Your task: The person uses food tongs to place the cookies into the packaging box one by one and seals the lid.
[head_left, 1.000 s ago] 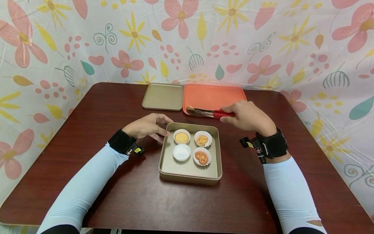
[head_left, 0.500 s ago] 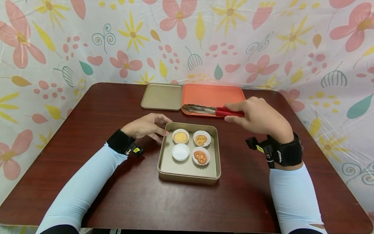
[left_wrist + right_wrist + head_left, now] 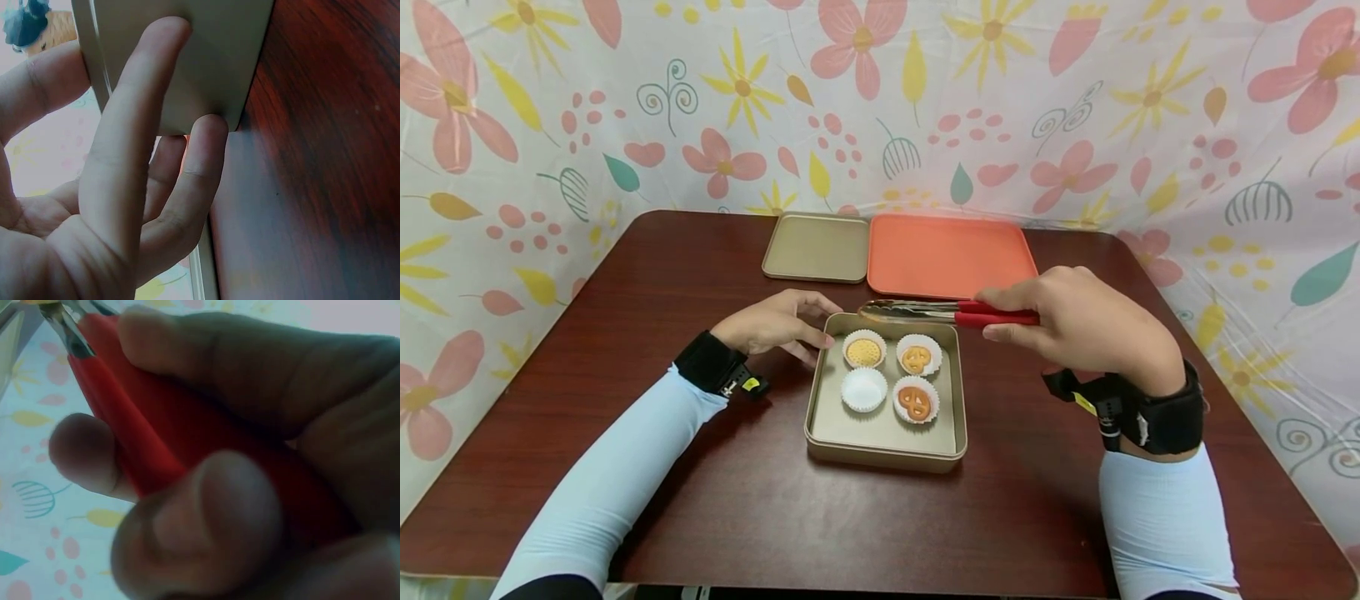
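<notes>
Moved: tongs (image 3: 973, 319) came nearer me, from over orange tray's (image 3: 951, 250) front edge to tin's (image 3: 887, 460) far rim; R hand (image 3: 1075, 321) went w/ them. L hand (image 3: 775, 327) + tin same spot.
Tongs look: long, slim, shiny silver metal arms, matte red grips; lying crosswise, ends pointing L. Brownish bit at ends, too blurry for me to ID.
Tongs loc: across tin's far rim in head view; height above it, can't tell.
R fingers: curled, pinching red grips.
L fingers: spread, fairly straight, tips touching tin's outer wall near far L corner.
Tin: gold, squarish, rounded corners, flat on table (image 3: 1000, 517).
In tin: 4 white paper cups; 2 R w/ pretzel cookies (image 3: 914, 403), far L w/ round yellow cookie (image 3: 863, 352), near L bare white (image 3: 862, 390).
Behind: gold lid-like tray (image 3: 816, 246) beside orange one.
</notes>
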`<state>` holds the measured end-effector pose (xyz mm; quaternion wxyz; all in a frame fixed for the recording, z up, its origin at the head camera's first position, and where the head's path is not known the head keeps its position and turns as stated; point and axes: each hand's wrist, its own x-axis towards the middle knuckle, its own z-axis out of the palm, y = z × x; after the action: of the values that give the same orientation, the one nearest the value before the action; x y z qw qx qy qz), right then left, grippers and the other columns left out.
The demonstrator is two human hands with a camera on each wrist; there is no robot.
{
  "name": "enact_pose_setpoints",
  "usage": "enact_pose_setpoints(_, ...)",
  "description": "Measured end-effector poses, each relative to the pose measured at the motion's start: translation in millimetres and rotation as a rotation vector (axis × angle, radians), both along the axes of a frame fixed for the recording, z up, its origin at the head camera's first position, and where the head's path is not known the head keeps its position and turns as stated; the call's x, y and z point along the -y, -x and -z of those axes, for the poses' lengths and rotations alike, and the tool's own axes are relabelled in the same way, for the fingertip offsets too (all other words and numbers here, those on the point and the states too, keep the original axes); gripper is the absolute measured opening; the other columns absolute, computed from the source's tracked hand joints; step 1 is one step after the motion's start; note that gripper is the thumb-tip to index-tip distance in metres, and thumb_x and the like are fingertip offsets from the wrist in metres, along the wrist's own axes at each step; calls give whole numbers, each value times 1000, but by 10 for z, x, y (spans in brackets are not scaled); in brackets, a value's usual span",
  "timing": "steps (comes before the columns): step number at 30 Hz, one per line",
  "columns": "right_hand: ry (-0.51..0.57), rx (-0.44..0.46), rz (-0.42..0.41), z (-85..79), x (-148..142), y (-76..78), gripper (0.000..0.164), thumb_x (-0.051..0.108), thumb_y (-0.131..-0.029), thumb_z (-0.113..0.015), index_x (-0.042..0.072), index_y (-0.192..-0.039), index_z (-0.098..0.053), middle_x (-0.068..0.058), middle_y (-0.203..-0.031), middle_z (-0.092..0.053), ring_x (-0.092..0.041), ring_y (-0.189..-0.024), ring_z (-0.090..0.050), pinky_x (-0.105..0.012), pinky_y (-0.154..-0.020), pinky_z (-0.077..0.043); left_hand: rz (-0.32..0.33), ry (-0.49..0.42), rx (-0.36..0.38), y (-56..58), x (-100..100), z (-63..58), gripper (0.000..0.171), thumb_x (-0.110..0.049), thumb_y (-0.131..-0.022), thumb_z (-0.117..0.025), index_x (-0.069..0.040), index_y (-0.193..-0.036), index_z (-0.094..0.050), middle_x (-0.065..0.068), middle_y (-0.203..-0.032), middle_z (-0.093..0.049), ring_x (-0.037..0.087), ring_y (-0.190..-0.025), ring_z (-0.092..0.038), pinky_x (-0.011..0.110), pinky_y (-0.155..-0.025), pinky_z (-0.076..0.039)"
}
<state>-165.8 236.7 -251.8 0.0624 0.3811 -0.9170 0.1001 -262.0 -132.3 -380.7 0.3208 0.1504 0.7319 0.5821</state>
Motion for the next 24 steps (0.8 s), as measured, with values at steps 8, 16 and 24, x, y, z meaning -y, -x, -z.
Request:
enact_pose_setpoints(8, -22, 82, -35, 5, 101, -85, 30, 25, -94, -78, 14, -122, -76, 13, -82, -68, 1, -60, -47, -22, -54, -44, -7, 16, -8, -5, 7, -9, 58, 8, -90, -72, 1, -142, -49, 22, -145, -47, 39, -101, -67, 50, -80, -64)
enact_pose_setpoints(16, -59, 173, -44, 75, 235, -88, 32, 26, -91, -80, 17, -122, -77, 12, -89, -72, 0, -63, -52, -22, -56, -48, 1, 8, -6, 8, 4, 7, 58, 8, -90, -72, 3, -142, -48, 23, -144, -49, 39, -101, -67, 50, -80, -64)
enact_pose_setpoints(24, -87, 217, -71, 118, 274, -73, 26, 23, -92, -80, 19, -117, -78, 13, -87, -70, -2, -64, -51, -23, -58, -48, 7, 15, -9, 15, 0, 4, 60, 8, -90, -72, 4, -144, -46, 23, -147, -46, 40, -108, -65, 51, -82, -63)
